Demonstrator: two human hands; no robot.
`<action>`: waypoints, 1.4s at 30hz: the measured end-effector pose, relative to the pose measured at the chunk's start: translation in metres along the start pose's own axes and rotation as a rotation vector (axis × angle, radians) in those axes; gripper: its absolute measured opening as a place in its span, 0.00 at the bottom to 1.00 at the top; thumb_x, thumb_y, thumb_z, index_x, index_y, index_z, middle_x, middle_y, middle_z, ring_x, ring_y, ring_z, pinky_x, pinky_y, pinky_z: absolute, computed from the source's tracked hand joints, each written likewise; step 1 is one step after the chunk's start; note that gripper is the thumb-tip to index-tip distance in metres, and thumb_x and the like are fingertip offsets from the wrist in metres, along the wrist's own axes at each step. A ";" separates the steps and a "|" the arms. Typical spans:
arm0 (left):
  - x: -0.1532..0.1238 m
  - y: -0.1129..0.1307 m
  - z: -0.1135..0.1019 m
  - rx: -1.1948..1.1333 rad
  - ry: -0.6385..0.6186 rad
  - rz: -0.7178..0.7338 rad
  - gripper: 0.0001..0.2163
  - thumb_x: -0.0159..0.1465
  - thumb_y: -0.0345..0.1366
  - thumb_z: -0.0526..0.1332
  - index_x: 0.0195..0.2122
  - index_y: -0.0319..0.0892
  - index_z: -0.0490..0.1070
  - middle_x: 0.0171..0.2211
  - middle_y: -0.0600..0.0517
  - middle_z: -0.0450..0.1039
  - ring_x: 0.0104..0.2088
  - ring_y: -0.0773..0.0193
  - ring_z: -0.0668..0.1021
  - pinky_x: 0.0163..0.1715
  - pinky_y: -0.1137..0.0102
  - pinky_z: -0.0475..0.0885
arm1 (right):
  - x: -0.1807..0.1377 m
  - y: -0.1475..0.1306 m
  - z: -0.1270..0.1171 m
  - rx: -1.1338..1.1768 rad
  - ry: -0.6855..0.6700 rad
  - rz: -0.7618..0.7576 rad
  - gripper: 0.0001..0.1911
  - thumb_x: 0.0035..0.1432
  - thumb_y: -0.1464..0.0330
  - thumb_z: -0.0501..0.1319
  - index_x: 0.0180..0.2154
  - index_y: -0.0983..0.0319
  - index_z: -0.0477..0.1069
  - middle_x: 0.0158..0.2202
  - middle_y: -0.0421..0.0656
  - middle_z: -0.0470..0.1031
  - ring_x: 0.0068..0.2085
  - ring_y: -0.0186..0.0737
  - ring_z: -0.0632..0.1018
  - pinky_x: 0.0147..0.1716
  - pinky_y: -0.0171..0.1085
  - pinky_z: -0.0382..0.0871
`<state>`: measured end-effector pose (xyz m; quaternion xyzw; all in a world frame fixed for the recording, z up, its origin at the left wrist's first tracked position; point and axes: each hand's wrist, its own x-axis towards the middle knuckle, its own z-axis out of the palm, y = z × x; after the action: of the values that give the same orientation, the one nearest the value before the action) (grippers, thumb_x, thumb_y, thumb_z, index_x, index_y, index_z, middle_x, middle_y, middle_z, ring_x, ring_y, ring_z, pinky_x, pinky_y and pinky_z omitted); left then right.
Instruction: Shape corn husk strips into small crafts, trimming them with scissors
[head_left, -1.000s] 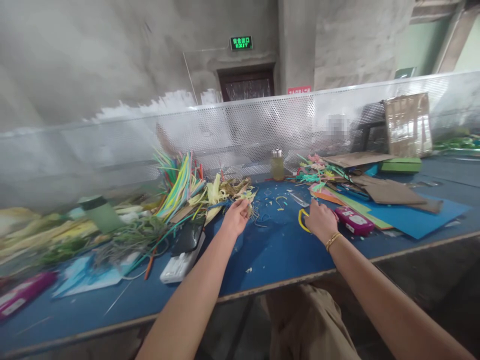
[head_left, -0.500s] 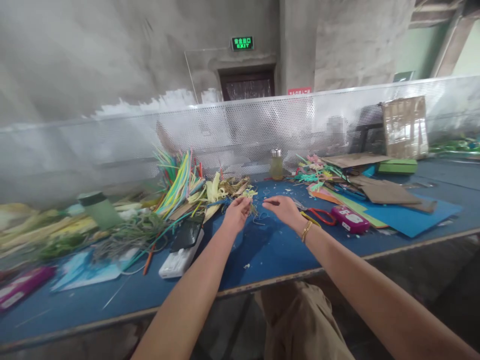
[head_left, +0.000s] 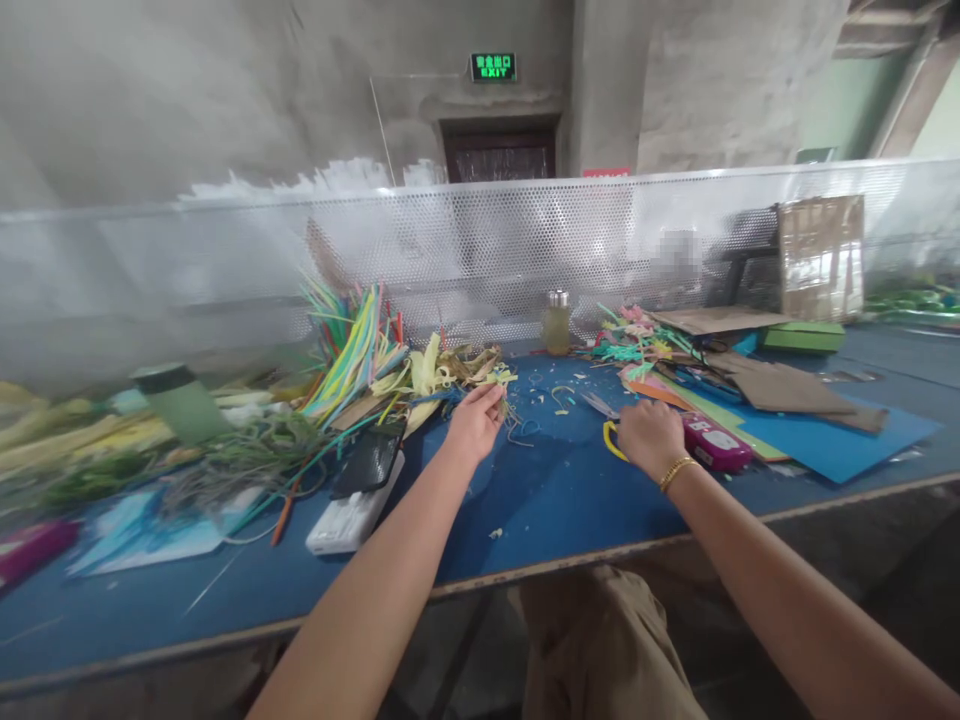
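Note:
My left hand is closed in a pinch on a small tangle of thin strips at the edge of a pile of dried leaves and coloured strips. My right hand rests, fingers curled, on a pair of scissors with a yellow handle and grey blades lying on the blue table. A magenta box lies just right of that hand. A gold bracelet sits on my right wrist.
A black phone lies on a white remote-like block. A small bottle stands by the perforated metal screen. Cardboard, blue and green sheets cover the right. A green cup stands left. Small scraps dot the table.
My right hand moved from beside my left hand back right onto the scissors' yellow handle. The left hand kept its pinch on the strips. The view shifted slightly.

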<state>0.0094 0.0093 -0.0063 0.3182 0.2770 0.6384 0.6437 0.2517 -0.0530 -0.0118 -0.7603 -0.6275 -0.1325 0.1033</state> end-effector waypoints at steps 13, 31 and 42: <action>-0.004 0.004 0.001 -0.031 -0.021 -0.022 0.12 0.46 0.27 0.72 0.31 0.41 0.74 0.27 0.54 0.76 0.27 0.71 0.77 0.28 0.76 0.70 | 0.021 0.039 -0.002 0.094 -0.218 -0.063 0.19 0.48 0.72 0.60 0.44 0.71 0.72 0.39 0.57 0.76 0.40 0.53 0.77 0.35 0.41 0.66; -0.009 0.004 0.010 -0.012 -0.058 0.147 0.12 0.46 0.27 0.71 0.27 0.41 0.69 0.25 0.57 0.74 0.26 0.72 0.75 0.28 0.76 0.66 | -0.080 -0.077 -0.045 1.885 -0.800 -0.083 0.21 0.49 0.57 0.66 0.43 0.57 0.66 0.26 0.34 0.63 0.20 0.24 0.63 0.13 0.25 0.55; -0.013 0.007 0.011 -0.024 -0.107 0.125 0.14 0.43 0.28 0.73 0.28 0.42 0.69 0.27 0.58 0.73 0.26 0.72 0.75 0.28 0.74 0.66 | -0.070 -0.081 -0.041 1.848 -0.747 -0.097 0.24 0.46 0.55 0.68 0.43 0.59 0.68 0.24 0.33 0.64 0.17 0.24 0.63 0.12 0.25 0.56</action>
<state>0.0125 -0.0045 0.0051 0.3609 0.2138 0.6628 0.6202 0.1569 -0.1160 0.0030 -0.3479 -0.5068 0.6512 0.4451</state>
